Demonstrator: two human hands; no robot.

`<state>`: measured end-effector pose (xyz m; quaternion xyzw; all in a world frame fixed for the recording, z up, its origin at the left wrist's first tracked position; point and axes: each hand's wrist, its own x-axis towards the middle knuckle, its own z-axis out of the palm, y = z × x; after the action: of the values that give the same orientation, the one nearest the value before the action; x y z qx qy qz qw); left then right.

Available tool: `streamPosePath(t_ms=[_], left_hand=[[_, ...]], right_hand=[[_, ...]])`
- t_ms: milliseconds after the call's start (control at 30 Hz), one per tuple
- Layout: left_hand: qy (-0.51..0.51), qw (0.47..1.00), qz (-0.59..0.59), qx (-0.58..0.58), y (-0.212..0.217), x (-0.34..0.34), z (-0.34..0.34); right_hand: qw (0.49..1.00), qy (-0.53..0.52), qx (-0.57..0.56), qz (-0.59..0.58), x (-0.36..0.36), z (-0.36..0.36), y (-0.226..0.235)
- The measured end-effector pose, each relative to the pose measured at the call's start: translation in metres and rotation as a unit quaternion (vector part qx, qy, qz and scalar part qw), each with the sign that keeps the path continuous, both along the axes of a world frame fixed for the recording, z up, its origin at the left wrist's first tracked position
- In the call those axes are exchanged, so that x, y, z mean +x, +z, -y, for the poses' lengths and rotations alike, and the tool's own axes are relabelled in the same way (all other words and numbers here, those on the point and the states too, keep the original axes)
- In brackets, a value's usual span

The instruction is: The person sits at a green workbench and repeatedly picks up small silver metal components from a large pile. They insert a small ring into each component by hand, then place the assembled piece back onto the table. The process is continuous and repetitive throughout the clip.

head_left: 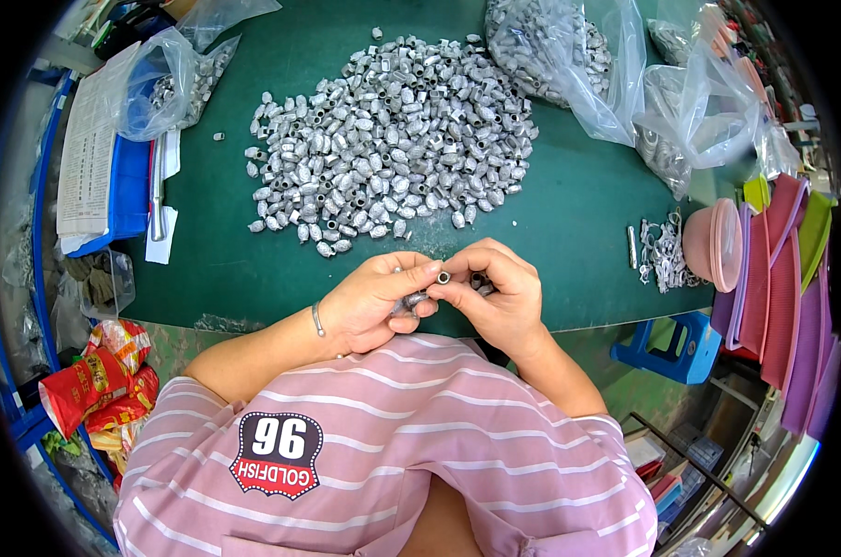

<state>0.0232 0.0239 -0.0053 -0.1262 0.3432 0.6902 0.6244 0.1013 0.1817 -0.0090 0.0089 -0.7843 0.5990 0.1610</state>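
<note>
Our right hand [495,292] hides most of the small metal pieces [411,302] we pinch, and the clear bags [569,56] at the far right run past the edge.

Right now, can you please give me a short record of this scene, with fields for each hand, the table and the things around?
left hand: left hand holds several small grey metal pieces in a closed grip
right hand: right hand pinches one small metal tube at the fingertips
hands: touching, over the table's near edge
table: green table
pile: big pile of grey pieces beyond the hands
bags: clear bags of pieces at far right
right side: pink bowl, small loose heap
left side: blue tray with papers
</note>
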Motion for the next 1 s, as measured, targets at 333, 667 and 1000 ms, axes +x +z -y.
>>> streamPosePath(t_ms=[333, 667, 1000], left_hand=[[0.024, 0.999, 0.017, 0.013, -0.001, -0.003, 0.002], [0.044, 0.999, 0.030, 0.009, -0.002, -0.001, 0.002], [0.041, 0.999, 0.026, 0.006, -0.003, -0.003, 0.003]], right_hand=[[0.677, 0.057, -0.728, 0.093, 0.003, -0.036, -0.012], [0.948, -0.147, 0.266, 0.093, -0.033, -0.055, -0.015], [0.986, -0.112, 0.103, 0.065, -0.019, -0.054, -0.013]])
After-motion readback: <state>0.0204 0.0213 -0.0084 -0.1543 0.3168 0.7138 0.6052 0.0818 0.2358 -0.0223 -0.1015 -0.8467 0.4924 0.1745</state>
